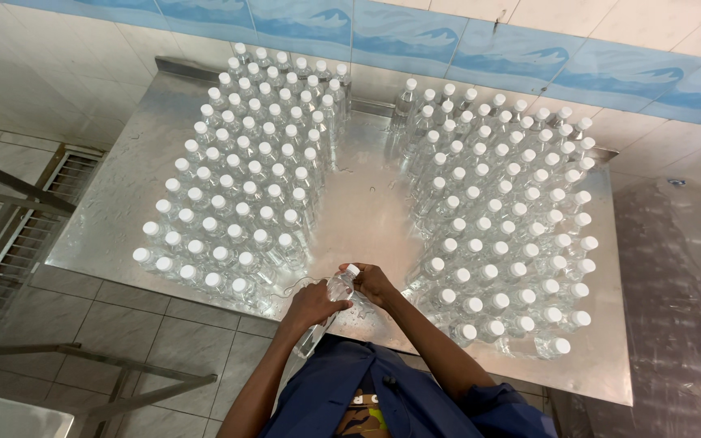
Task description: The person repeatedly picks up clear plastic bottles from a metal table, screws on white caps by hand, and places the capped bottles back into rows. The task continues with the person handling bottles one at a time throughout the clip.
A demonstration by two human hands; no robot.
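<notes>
Both bare forearms are extended forward and angled inward. The left hand (311, 304) is curled, fingers wrapped in a grip. The right hand (372, 284) is bent at the wrist, fingertips pinched together beside it.

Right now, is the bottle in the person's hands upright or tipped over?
Tipped. The clear bottle slants between the left hand and right hand, white cap pointing up toward the table, while the bottles on the steel table stand upright.

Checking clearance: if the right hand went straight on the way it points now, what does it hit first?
The right hand points toward the left hand, fingers at the white-capped neck of the clear plastic bottle held between them. That bottle comes first, then probably the left hand; depth is unclear from above.
</notes>
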